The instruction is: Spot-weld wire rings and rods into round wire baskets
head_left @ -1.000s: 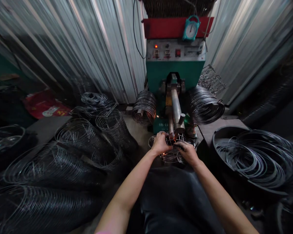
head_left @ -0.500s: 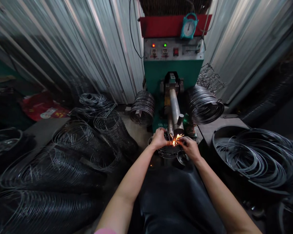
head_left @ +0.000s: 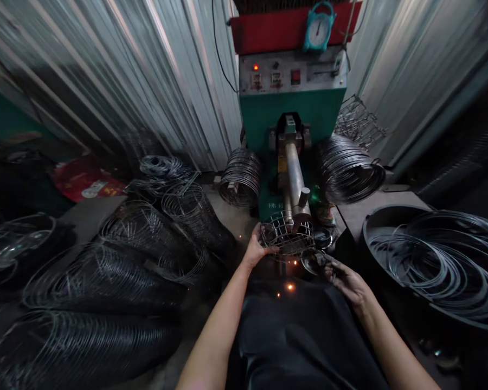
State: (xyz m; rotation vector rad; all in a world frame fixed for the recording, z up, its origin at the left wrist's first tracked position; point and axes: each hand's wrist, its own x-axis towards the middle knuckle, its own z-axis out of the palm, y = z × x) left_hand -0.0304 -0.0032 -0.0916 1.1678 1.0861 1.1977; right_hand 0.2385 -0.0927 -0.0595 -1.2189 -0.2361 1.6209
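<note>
A round wire basket (head_left: 287,250) of crossed metal wires sits around the lower tip of the spot welder's arm (head_left: 296,176). My left hand (head_left: 257,250) grips its left side, thumb toward me. My right hand (head_left: 347,279) is apart from the basket, at the right edge of a small round dish (head_left: 310,262) holding dark bits. Its fingers are bent together; what they hold, if anything, is too small and dark to make out. A few glowing sparks (head_left: 290,287) fall in front of the black apron (head_left: 293,330).
The green welding machine (head_left: 301,111) stands ahead, with wire coils (head_left: 239,179) at its left and more (head_left: 347,170) at its right. Stacked wire rings (head_left: 101,336) fill the left. A black tub (head_left: 368,238) of wire hoops (head_left: 443,265) stands right.
The burst of sparks at the welder tip has ended and the green lamp is off. My right hand has moved right and down to the dish; my left hand stays at the basket, slightly lower.
</note>
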